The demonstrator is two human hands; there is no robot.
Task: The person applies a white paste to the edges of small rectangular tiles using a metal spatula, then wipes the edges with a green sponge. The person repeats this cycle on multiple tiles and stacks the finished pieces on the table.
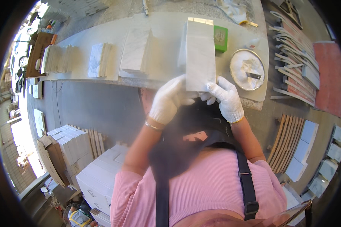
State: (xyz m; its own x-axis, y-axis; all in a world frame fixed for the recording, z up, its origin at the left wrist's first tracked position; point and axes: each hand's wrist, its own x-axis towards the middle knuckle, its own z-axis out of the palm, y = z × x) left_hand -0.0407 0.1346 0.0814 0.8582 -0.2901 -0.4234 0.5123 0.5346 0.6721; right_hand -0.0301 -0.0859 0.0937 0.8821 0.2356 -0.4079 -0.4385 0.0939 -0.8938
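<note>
Wearer: pink ribbed shirt (212,193) with dark apron straps (248,189), lower centre of frame
Hands: both in white knit gloves; left hand (169,100) closed on the tile's lower left corner; right hand (229,100) grips its lower right corner, thumb on the face
Held piece: pale rectangular tile (201,60), upper centre, long side running up the frame
Surface: dusty worktop (166,45) across the upper frame
Right of tile: green block (221,38); round tub (262,78) of white paste (241,64) with flat dark tool (253,75) in it
Left of tile: tile stacks (135,51), upper left
Far edge: loose glove (233,11), top right
</note>
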